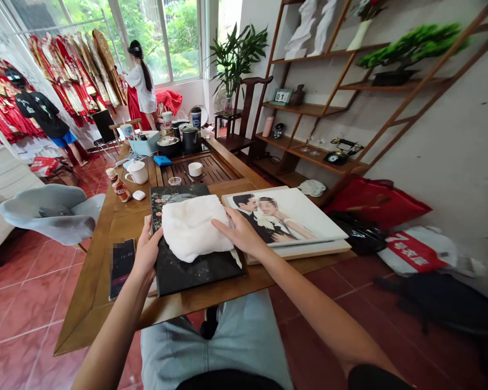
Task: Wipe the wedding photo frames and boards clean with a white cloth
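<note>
Bare forearms (309,295) extended forward, left hand (147,250) and right hand (244,230) apart, both thumbs (222,225) pointing inward

Bright daylight reaches my feed through the window (166,43), upper left; foliage (183,30) beyond runs pale. Soft sheen on red floor tiles (28,271). White cloth (195,225) strongly lit, faint shadows in its folds. Lower right dim, dark bundle (451,303) losing detail. Wide lens: I see the shelf (358,86) slanting, outer edges stretched, soft. Pixelated patches (267,206) in places.
</note>
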Motion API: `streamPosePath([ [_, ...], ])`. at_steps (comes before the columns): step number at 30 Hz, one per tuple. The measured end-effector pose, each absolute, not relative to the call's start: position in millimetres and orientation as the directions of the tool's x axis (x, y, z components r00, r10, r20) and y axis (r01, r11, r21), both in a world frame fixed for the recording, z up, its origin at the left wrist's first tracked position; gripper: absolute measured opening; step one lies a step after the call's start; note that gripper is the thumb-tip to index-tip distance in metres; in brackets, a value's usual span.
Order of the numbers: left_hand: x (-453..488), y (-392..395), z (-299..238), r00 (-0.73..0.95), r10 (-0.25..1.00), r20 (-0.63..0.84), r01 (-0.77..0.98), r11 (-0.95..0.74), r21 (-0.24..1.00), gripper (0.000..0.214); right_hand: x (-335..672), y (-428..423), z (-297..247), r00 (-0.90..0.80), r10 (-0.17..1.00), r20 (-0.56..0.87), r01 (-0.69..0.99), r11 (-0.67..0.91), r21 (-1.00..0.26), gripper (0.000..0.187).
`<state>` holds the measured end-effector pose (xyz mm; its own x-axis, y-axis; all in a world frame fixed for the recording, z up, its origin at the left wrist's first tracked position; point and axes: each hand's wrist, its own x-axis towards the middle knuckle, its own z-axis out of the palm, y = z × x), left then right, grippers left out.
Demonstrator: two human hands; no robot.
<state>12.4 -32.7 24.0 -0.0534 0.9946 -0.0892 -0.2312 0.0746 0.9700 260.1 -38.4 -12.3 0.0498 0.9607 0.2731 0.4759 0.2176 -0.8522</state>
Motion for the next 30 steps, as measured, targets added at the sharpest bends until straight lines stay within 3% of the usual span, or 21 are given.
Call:
streamPosePath([
  [5,26.4,-37.0,45.3,-0.003,1.000,-0.002,-0.179,0.001,0.984,0.069,272.4,-47.1,0.9,0.165,0.917,0.363,0.465,0.252,-0.849,0.064],
  [14,87.5,-33.7,65.1,0.075,0.995,0.066,-0.228,-0.048,0.973,0.074,324.5,-72.2,27.4,0.346,0.810,0.474,0.503,0.267,-0.822,0.068],
  [23,192.8,-10.2,27.5,0.268,0.962,-0.055,-0.436,0.172,0.883,0.058,416.1,-73.1,6.8,0.480,0.816,0.323,0.450,0.088,-0.889,0.064],
  [30,234.2,2.5,2.4,0.309,0.939,-0.154,-0.424,0.281,0.861,0.054,452.8,-72.1,-14.7,0.525,0.812,0.257,0.430,0.008,-0.903,0.063],
])
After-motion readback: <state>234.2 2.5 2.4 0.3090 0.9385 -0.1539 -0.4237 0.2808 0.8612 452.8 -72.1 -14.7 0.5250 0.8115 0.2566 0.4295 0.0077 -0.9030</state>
